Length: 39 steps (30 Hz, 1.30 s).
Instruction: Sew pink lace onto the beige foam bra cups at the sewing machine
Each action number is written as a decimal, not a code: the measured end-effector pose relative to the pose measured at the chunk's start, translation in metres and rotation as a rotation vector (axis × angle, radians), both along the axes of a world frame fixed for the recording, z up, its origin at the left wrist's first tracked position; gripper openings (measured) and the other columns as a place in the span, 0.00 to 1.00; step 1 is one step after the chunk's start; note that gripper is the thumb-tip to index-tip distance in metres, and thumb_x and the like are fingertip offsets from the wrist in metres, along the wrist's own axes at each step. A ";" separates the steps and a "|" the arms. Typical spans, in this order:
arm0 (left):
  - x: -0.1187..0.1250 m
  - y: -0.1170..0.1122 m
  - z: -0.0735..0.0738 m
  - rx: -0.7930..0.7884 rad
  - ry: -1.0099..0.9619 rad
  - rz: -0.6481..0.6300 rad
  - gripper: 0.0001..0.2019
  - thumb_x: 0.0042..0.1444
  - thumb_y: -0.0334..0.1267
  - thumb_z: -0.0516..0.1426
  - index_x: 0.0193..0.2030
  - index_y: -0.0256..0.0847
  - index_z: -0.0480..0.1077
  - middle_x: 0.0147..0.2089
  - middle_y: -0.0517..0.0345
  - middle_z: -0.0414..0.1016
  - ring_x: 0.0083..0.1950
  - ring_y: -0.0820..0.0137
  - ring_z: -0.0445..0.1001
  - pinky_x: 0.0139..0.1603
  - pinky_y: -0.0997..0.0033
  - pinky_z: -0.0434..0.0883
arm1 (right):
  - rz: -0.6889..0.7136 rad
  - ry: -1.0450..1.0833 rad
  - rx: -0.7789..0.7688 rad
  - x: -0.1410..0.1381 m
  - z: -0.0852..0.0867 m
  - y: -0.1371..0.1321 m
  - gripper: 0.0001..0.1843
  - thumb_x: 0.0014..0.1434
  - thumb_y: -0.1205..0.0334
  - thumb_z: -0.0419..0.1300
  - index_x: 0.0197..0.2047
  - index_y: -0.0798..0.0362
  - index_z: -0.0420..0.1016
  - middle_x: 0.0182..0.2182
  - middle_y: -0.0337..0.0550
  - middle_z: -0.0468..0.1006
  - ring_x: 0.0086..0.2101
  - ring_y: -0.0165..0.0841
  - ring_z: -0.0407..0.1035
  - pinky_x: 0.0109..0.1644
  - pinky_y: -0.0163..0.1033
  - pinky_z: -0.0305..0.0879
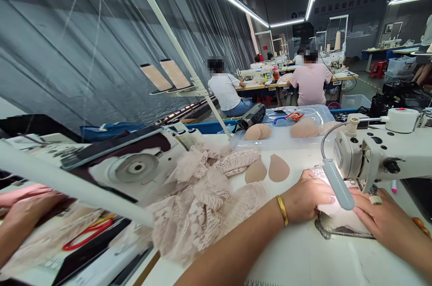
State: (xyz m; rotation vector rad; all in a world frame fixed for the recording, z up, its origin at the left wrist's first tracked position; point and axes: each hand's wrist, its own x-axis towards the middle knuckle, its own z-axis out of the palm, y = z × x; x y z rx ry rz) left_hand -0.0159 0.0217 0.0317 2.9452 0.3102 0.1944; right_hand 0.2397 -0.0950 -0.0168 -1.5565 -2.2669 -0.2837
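Observation:
At the right, a white sewing machine [361,151] stands over a small metal plate, with a grey lamp [338,185] lighting the needle area. A pale piece of lace fabric [329,210] lies beneath the lamp. My left hand [311,196], with a gold bracelet [282,210] at its wrist, has bent fingers closed on the fabric's left side. From the right, my right hand [380,214] reaches in with fingers stretched out flat beside the fabric. The lamp hides some fingertips and the needle.
Crumpled beige lace [202,200] is heaped left of my forearm. Two beige teardrop pads [279,168] lie behind it, near a clear plastic tray [236,141]. A co-worker's hand [33,205] is at far left near red scissors [86,235]. Thread cones [175,74] stand on a rack.

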 end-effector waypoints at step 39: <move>0.001 -0.001 -0.006 0.004 -0.027 0.009 0.16 0.48 0.22 0.57 0.41 0.43 0.75 0.51 0.58 0.85 0.49 0.63 0.75 0.54 0.53 0.50 | -0.068 0.237 -0.011 0.006 0.001 -0.008 0.21 0.78 0.49 0.48 0.40 0.47 0.76 0.43 0.49 0.83 0.46 0.46 0.79 0.47 0.51 0.75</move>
